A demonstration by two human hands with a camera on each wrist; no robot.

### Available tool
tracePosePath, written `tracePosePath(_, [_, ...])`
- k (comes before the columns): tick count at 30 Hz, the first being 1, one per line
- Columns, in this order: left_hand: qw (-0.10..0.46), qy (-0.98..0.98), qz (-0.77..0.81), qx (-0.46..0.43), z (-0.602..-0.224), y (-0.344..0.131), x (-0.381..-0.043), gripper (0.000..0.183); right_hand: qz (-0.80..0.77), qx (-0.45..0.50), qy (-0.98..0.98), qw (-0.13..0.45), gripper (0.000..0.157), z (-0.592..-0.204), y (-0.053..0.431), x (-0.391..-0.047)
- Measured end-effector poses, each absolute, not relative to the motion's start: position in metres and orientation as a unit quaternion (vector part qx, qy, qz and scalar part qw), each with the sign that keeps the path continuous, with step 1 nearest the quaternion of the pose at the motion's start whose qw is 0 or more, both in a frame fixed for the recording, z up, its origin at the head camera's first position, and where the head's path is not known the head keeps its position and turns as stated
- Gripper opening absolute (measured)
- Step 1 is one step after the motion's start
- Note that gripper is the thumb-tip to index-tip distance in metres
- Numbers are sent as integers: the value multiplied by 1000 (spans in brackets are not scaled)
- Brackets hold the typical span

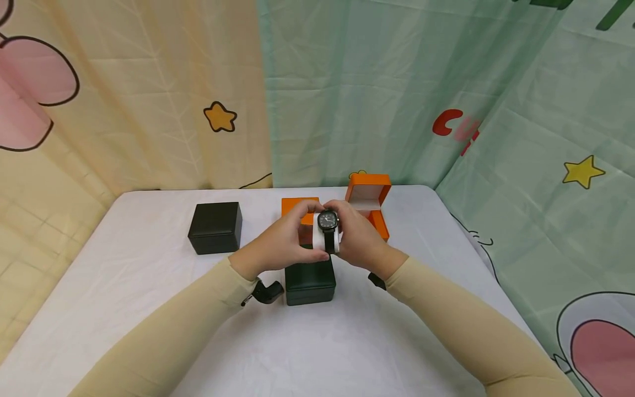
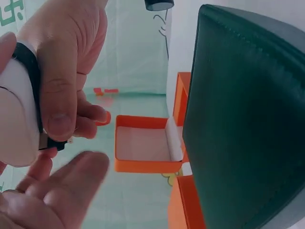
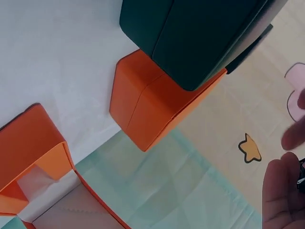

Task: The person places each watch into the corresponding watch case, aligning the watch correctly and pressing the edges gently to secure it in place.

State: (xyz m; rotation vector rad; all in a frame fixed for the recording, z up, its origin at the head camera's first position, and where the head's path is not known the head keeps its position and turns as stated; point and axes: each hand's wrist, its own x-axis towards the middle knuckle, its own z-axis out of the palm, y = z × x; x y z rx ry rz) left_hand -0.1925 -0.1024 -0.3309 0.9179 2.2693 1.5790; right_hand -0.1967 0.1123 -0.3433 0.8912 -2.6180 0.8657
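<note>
A wristwatch (image 1: 328, 219) with a dark round dial and black strap sits wrapped round a white cushion (image 1: 318, 234), dial facing up. My left hand (image 1: 283, 242) holds it from the left, thumb below and index finger above. From the other side my right hand (image 1: 359, 237) grips cushion and strap. In the left wrist view my right thumb (image 2: 59, 107) presses along the strap beside the white cushion, and my left thumb (image 2: 88, 171) is blurred. Below the hands stands a closed dark green box (image 1: 310, 284).
An orange box (image 1: 369, 181) stands at the back right with its lid raised and a pale lining. Beside it is a closed orange box (image 1: 292, 205). A closed black box (image 1: 215, 227) is on the left of the white-covered table (image 1: 149, 264). Printed curtains hang behind.
</note>
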Motion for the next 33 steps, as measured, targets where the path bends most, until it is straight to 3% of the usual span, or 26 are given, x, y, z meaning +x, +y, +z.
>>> tracePosePath(4, [128,741,575,324,-334,-100,-194,82,317,303,-891,116,67,-344,111,-197])
tracePosePath(12, [105,754,561,325,-334,-102,-194,83,382,291,-875,67,65,-345,111,-202])
tracePosePath(25, [58,796,514,315,-331,-110,-201,83,482,317,-816,-41,86,-342,121,-205])
tracePosePath(33, [63,790,520,320,-334,-110,-202,83,488,322,-811,-30,82,-343,120,-203])
